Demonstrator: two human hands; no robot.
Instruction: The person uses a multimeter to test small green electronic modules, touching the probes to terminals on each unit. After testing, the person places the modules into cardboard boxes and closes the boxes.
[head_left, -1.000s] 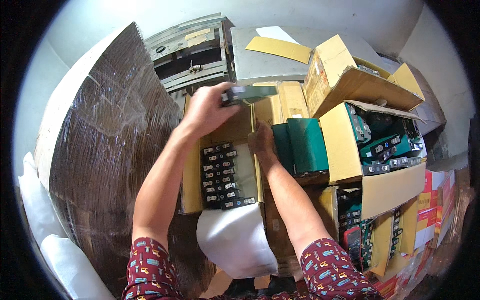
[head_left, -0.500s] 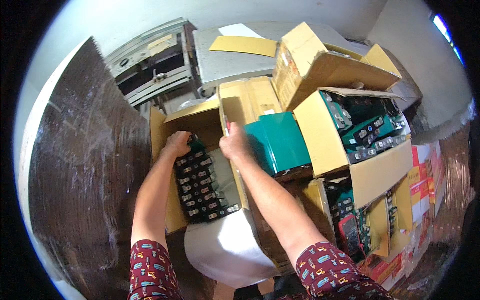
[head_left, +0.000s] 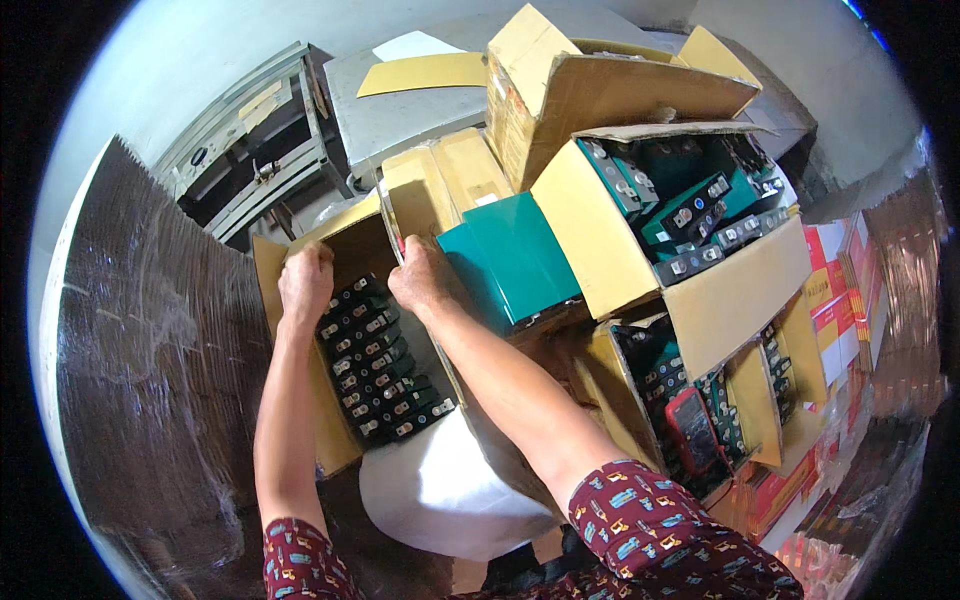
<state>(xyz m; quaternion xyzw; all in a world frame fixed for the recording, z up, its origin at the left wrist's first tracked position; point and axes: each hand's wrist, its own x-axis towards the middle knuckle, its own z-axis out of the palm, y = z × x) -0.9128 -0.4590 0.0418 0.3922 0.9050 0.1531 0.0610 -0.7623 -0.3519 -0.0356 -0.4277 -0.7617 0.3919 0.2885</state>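
Observation:
My left hand (head_left: 307, 283) is closed above the far left part of an open cardboard box (head_left: 343, 452); its curled fingertips are hidden, so I cannot tell what is in them. Below it, black-topped green battery cells (head_left: 375, 365) with metal terminals stand in rows inside the box. My right hand (head_left: 425, 278) is closed at the box's right wall. A thin red thing (head_left: 402, 244) pokes up from its fingers, its kind too small to tell. Beside that hand lie flat green battery cells (head_left: 520, 255), sides up. A white sheet (head_left: 450, 490) hangs over the box's near edge.
On the right stand open cartons (head_left: 740, 310) of green cells. A red multimeter (head_left: 692, 428) rests on the cells in the lower one. Another open carton (head_left: 640, 100) sits behind. Stacked brown sheets (head_left: 150, 340) rise at left, near a metal frame (head_left: 255, 150) and a grey table (head_left: 410, 110).
My left hand has come off the far cells and risen toward the box's left side. My right hand stays by the right wall. The whole view has shifted.

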